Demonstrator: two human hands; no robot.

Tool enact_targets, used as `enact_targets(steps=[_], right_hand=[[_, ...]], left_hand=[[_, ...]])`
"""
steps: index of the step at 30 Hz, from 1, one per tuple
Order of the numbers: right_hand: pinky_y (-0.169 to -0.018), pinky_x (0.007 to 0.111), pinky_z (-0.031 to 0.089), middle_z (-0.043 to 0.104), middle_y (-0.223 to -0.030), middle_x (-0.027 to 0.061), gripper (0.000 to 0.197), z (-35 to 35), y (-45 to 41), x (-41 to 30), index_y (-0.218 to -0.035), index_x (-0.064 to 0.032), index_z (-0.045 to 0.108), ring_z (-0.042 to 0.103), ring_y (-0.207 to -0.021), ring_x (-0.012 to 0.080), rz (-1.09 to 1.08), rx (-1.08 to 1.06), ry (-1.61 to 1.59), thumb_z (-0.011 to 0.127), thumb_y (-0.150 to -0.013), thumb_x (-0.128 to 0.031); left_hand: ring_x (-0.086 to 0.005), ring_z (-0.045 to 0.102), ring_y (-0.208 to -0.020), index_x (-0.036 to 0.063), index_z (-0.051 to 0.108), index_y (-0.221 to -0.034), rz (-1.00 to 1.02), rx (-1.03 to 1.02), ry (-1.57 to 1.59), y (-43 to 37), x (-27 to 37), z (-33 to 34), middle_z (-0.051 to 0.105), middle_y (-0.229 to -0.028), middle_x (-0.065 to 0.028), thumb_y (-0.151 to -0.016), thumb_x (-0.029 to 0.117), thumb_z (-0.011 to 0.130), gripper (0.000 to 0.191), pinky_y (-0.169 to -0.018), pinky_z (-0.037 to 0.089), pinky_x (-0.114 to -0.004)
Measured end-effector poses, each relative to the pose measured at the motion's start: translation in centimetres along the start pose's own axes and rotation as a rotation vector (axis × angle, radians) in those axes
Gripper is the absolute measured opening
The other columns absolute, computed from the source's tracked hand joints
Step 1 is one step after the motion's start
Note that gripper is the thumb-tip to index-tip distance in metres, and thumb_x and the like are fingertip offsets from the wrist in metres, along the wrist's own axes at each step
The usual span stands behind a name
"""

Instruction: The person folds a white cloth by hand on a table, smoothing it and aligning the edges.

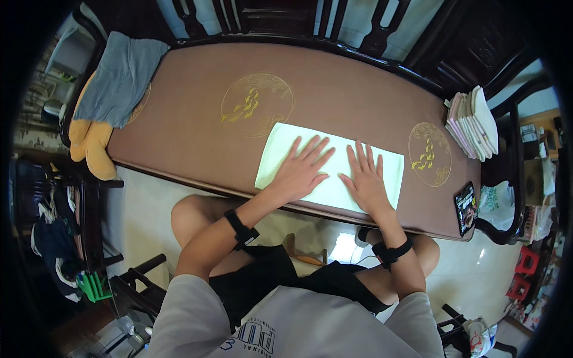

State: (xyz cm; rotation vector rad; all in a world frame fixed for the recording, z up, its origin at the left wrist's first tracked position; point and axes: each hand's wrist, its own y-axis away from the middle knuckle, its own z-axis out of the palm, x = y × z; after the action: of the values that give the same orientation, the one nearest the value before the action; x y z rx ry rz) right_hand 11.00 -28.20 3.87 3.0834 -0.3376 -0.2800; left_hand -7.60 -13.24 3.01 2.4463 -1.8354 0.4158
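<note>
A pale white towel (336,199) lies flat in front of me, at the near edge of a brown cushioned bench seat (188,112). My left hand (304,168) rests palm down on the towel's left half, its fingers spread. On the right half lies my right hand (365,179), also palm down with fingers apart. Neither hand grips anything, and a strip of towel shows between the two thumbs. Part of the cloth is hidden under both palms and my right wrist.
Several folded towels (472,123) are stacked at the bench's right end, with a black printed packet (466,209) nearer me. At the left end, a grey cloth (123,76) covers part of an orange plush item (96,154). The dark wooden backrest (277,20) runs along the far side.
</note>
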Motion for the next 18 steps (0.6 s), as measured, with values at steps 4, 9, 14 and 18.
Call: enact_targets(steps=[4,9,14,18], right_hand=[[-0.126,0.061,0.011,0.022,-0.169,0.0223,0.081,-0.5,0.1,2.2,-0.164,-0.004,0.023,0.017,-0.158,0.0415,0.182,-0.008,0.021,0.041,-0.106,-0.058],[-0.125,0.062,0.012,0.025,-0.168,0.023,0.079,-0.1,-0.3,3.1,-0.162,-0.0019,0.026,0.018,-0.157,0.0424,0.277,0.003,0.029,0.045,-0.106,-0.054],[-0.125,0.062,0.013,0.021,-0.17,0.0211,0.077,-0.1,0.0,-0.2,-0.162,-0.0047,0.028,0.018,-0.157,0.041,-0.088,-0.014,-0.059,0.054,-0.103,-0.047],[-0.126,0.061,0.014,0.021,-0.17,0.0194,0.08,-1.2,0.0,1.0,-0.163,-0.0064,0.026,0.019,-0.158,0.0384,-0.047,-0.063,-0.075,0.054,-0.102,-0.051]], left_hand=[[-0.0328,0.024,-0.156,0.0101,0.035,-0.16,-0.078,-0.005,-0.021,1.6,-2.0,-0.8,0.029,-0.168,-0.0139,-0.105,0.04,0.052,0.065,-0.127,0.014,-0.056],[-0.0377,0.021,-0.156,0.0063,0.034,-0.16,-0.146,0.01,-0.031,0.7,-0.6,-0.3,0.029,-0.167,-0.0179,-0.105,0.041,0.051,0.067,-0.127,0.013,-0.059],[-0.0362,0.023,-0.156,0.0068,0.033,-0.16,0.003,-0.012,0.042,-1.0,1.4,0.5,0.028,-0.168,-0.0169,-0.105,0.046,0.05,0.069,-0.126,0.013,-0.06],[-0.0328,0.023,-0.157,0.0084,0.033,-0.16,0.034,0.0,0.013,-1.2,1.0,0.5,0.029,-0.168,-0.0137,-0.103,0.049,0.051,0.072,-0.127,0.014,-0.058]])
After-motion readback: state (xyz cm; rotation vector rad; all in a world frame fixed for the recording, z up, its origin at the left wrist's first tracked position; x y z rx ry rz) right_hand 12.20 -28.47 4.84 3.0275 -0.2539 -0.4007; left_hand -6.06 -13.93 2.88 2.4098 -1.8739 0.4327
